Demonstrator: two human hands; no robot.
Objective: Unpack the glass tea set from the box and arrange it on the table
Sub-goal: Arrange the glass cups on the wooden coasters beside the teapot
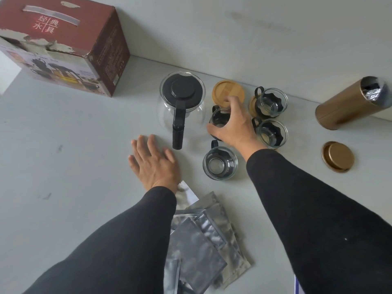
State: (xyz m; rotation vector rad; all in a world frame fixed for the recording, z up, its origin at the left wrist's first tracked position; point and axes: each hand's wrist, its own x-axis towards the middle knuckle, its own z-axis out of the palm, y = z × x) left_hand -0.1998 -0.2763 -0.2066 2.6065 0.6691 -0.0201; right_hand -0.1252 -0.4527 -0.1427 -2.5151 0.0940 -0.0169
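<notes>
The right hand (231, 124) curls its fingers over the rim of a glass cup (219, 120) in a black plastic holder, just at 3 o'clock of the glass teapot (182, 102), whose black handle runs straight toward 6. The bare round bamboo coaster (228, 91) lies just at 12 o'clock of the held cup, so a short push away from the person would likely seat it there. The left hand (153, 164) rests flat and relaxed on the smooth grey table (63, 166), farther from the cup; the cardboard box (61, 49) stands closed at 10 o'clock.
</notes>
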